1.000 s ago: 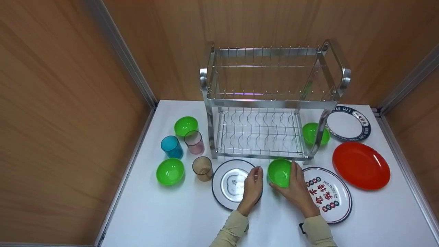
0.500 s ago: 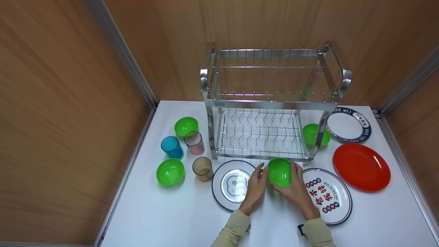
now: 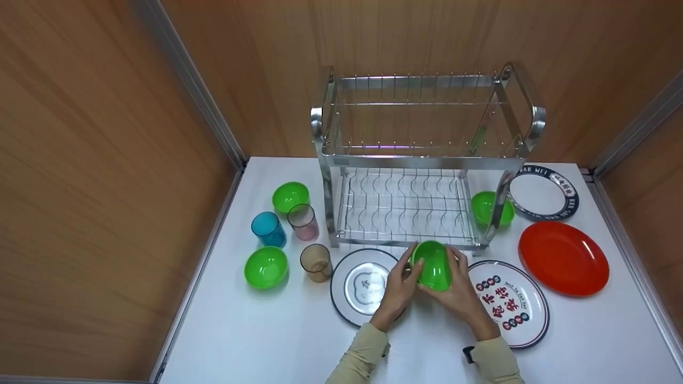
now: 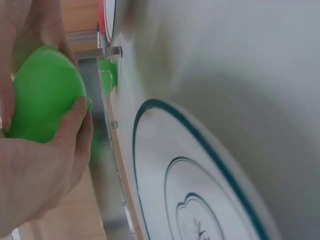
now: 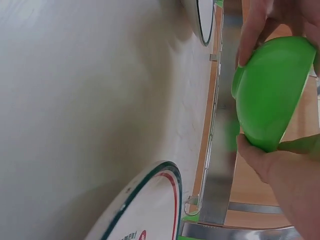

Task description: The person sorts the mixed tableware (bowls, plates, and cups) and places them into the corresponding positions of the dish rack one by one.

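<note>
A green bowl [image 3: 434, 269] is held above the table, in front of the dish rack [image 3: 405, 242], its inside tilted toward the head camera. My left hand [image 3: 398, 290] grips its left side, with the thumb at the rim and fingers on the outer wall. On the opposite side my right hand [image 3: 460, 296] grips it as well. In the left wrist view the bowl's outer wall [image 4: 47, 97] shows between both hands. From the right wrist the bowl [image 5: 272, 92] appears side-on, its foot facing the rack. Below my left hand lies a white plate [image 3: 347, 290] with a dark rim.
Left of the rack stand green bowls [image 3: 265, 266] and blue, pink and brown cups [image 3: 316, 264]. On the right are a red-lettered plate [image 3: 525, 320], a red plate [image 3: 563, 258], a blue-rimmed plate [image 3: 536, 194] and another green bowl [image 3: 484, 207]. Wooden panels [image 3: 427, 32] enclose the table.
My left hand has moved right and taken hold of the bowl, which only my right hand held before. The bowl has tilted and shifted slightly toward the rack.
</note>
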{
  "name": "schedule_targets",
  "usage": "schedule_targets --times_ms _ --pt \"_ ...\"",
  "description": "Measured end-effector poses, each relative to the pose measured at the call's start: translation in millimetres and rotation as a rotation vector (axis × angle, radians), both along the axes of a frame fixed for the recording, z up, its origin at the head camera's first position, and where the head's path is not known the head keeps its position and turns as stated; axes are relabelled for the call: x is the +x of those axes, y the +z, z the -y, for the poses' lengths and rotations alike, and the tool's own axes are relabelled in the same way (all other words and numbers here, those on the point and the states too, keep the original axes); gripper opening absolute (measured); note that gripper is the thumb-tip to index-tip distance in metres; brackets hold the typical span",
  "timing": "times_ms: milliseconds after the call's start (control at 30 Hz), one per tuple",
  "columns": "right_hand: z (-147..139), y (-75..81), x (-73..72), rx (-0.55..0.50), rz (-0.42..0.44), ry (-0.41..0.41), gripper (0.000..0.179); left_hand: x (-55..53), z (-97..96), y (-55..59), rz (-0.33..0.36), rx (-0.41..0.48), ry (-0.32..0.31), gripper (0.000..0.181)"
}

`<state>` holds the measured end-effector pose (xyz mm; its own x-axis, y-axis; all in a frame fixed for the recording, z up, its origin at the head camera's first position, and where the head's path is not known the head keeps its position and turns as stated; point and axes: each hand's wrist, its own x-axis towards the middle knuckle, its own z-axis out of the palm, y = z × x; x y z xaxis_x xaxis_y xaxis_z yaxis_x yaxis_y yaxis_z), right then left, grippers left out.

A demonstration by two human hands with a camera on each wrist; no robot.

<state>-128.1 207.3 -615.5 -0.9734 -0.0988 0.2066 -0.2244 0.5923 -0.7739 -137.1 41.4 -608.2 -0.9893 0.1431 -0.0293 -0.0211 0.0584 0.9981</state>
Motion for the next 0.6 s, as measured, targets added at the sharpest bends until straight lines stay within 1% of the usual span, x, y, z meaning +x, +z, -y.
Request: schedule_targets --times_ms 67,233,400,500,600 --pt "0.1 1.3 -1.5 -0.006 -0.007 0.012 0.116 -1.4 0.8 2.7 -0.020 -0.008 0.000 0.054" --pt "-0.2 2.5 -5.2 -0.020 -0.015 0.044 0.116 -4.4 1.2 9.3 -0.071 -0.082 0.022 0.055" --pt "-1.5 2.8 -7.3 -0.026 -0.009 0.084 0.117 -6.8 1.1 12.5 -0.157 -0.169 0.069 0.051" --pt "-3.0 3.9 -7.3 -0.038 -0.006 0.106 0.116 -9.2 2.1 14.6 -0.226 -0.217 0.108 0.049" --pt "-5.2 5.9 -6.6 -0.036 0.002 0.114 0.116 -14.6 4.5 17.5 -0.279 -0.235 0.132 0.049"
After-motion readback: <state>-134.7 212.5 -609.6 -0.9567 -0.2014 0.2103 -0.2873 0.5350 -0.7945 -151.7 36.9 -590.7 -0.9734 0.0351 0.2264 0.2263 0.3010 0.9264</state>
